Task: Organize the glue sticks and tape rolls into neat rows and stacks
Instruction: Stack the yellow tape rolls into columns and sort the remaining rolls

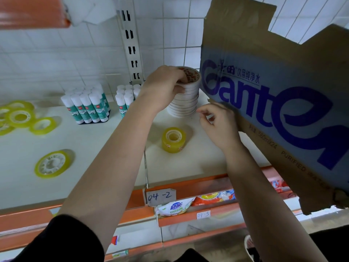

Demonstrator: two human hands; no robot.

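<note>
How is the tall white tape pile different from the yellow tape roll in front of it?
The white tape stack is many thin rolls piled high; the yellow tape roll sits alone and low. The stack is white, the roll is yellow. The left hand grips the stack's top; nothing touches the yellow tape roll. Both are round, lie flat and rest on the white shelf.

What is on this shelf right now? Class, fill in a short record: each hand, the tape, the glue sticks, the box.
left hand: grips top of white tape stack
right hand: loosely curled, nothing visible in it, by cardboard box
thick yellow roll: alone, in front of the stack
flat yellow rolls: scattered at left
glue sticks: upright, two groups at back
</note>
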